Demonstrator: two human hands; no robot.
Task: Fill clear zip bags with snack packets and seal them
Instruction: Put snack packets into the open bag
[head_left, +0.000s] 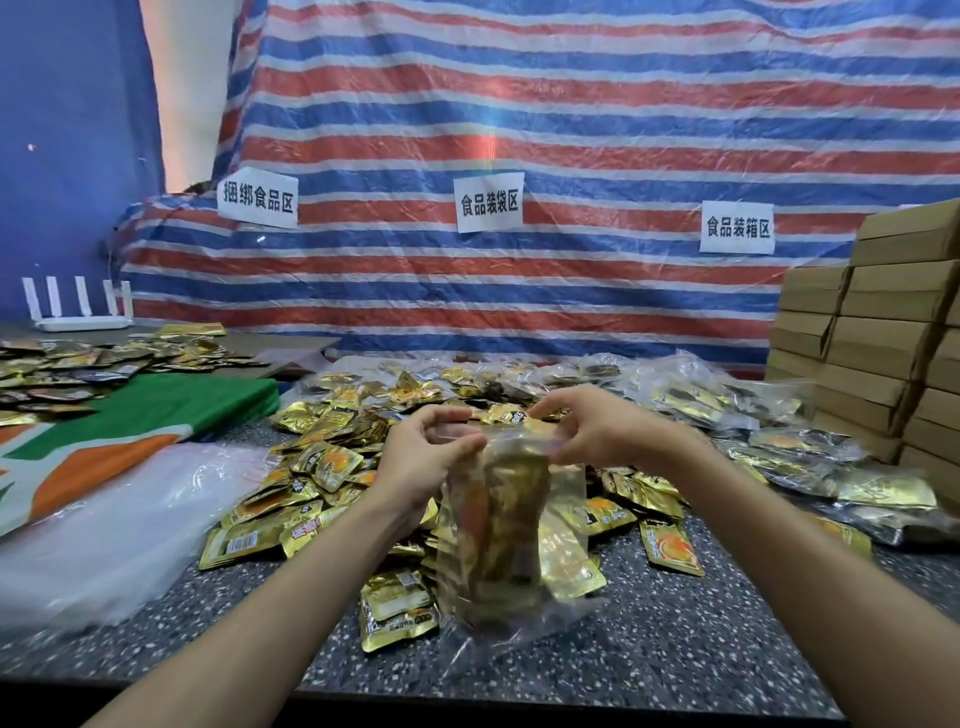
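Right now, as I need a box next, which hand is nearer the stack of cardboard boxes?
Right. The right hand pinches the zip bag at its top, the cardboard boxes off to its right; the left hand pinches the top's other end, farther from them.

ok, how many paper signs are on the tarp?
3 paper signs, all on the striped tarp: left, middle, and right near the stacked cardboard boxes. More could be hidden beyond the frame edges.

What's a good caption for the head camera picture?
Left hand and right hand pinch the top of a packet-filled clear zip bag.
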